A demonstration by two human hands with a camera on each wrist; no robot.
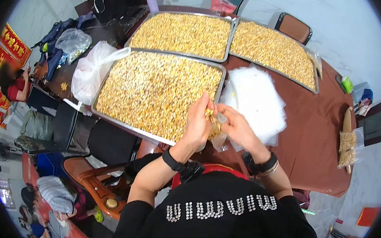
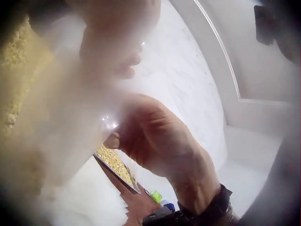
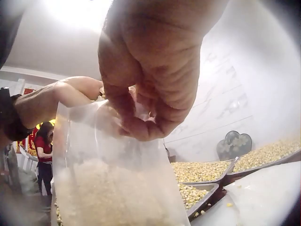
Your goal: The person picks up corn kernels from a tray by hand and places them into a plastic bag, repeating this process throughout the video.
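Note:
In front of the chest, both hands hold a clear plastic bag (image 3: 117, 165), its lower part filled with pale yellow kernels. My right hand (image 1: 240, 126) pinches the bag's top edge between thumb and fingers, as the right wrist view shows up close. On the other side of the mouth, my left hand (image 1: 197, 120) grips the bag, its fingertips partly hidden behind the plastic. A few kernels show at those fingertips. Right beside the hands lies a large metal tray (image 1: 220, 78) of loose yellow kernels. The left wrist view is hazy, with the right hand (image 2: 160, 136) at the bag.
Two more kernel-filled trays (image 1: 228, 53) (image 1: 316, 84) stand farther back. A stack of clear plastic bags (image 1: 256, 105) lies right of the hands on the brown tablecloth (image 1: 311, 141). Filled bags (image 1: 347, 149) sit at the right edge. A tied white bag (image 1: 91, 77) and chairs are at left.

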